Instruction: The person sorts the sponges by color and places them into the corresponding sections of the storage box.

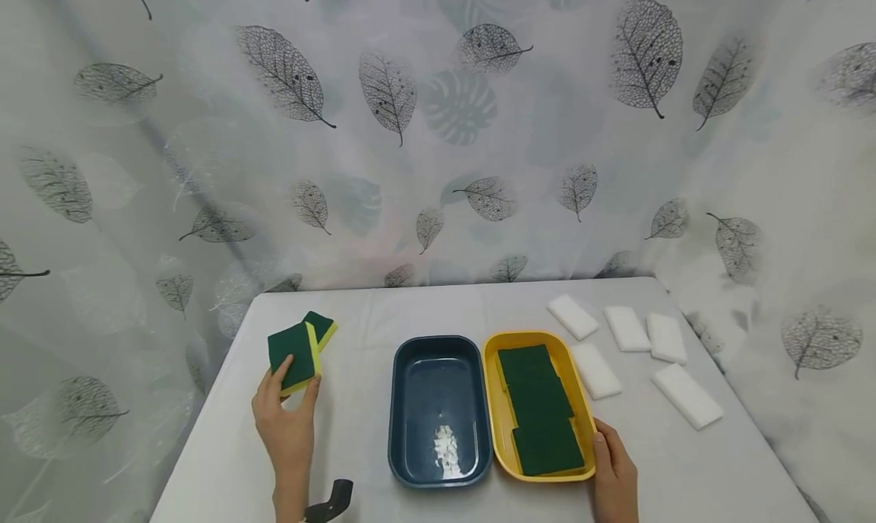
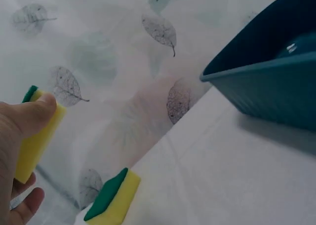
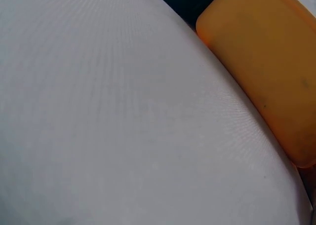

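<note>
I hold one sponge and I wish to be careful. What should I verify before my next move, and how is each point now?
1. Grip on the held sponge: ok, your left hand pinches it.
2. Contact with the yellow tray: ok, your right hand touches its right side.
3. Space for another flat in that row: not ok, the green-topped sponges nearly fill the tray's length.
4. Layers beneath them: cannot tell, hidden.
5. Blue tray free of sponges: ok.
6. Second loose green-and-yellow sponge apart from yours: ok, the left wrist view shows a gap.
</note>
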`<state>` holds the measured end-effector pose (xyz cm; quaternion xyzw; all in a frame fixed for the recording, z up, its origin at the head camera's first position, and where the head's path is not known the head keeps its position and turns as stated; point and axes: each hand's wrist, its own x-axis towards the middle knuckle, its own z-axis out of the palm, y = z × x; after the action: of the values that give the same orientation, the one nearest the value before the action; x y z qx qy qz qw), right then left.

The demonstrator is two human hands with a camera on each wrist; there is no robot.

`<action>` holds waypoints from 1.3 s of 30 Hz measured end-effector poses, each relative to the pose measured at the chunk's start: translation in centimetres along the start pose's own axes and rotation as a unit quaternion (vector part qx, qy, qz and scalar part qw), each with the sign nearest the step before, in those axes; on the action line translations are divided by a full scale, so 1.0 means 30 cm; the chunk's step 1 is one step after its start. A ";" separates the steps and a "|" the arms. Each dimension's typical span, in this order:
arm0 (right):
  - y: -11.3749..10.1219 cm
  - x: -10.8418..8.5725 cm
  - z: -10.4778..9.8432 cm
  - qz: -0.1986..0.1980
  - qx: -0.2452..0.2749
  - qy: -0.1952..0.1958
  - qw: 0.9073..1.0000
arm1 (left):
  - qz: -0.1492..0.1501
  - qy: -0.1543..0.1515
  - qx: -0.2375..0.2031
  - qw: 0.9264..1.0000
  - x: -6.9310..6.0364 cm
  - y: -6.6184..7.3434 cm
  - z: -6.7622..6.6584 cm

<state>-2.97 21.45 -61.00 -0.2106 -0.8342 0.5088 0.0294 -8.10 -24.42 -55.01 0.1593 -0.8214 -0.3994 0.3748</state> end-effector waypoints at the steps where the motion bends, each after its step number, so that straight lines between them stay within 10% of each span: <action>1: -0.001 0.001 -0.001 0.000 0.000 0.000 1.000 | 0.005 -0.003 -0.002 1.000 -0.005 0.011 0.010; 39: -0.005 0.001 0.009 0.008 0.012 -0.006 1.000 | 0.118 -0.157 -0.105 0.975 -0.281 0.358 0.323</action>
<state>-3.11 21.17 -60.99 -0.2142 -0.8261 0.5207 0.0228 -9.27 -7.72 -54.70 -0.0438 -0.8363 -0.4568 0.3000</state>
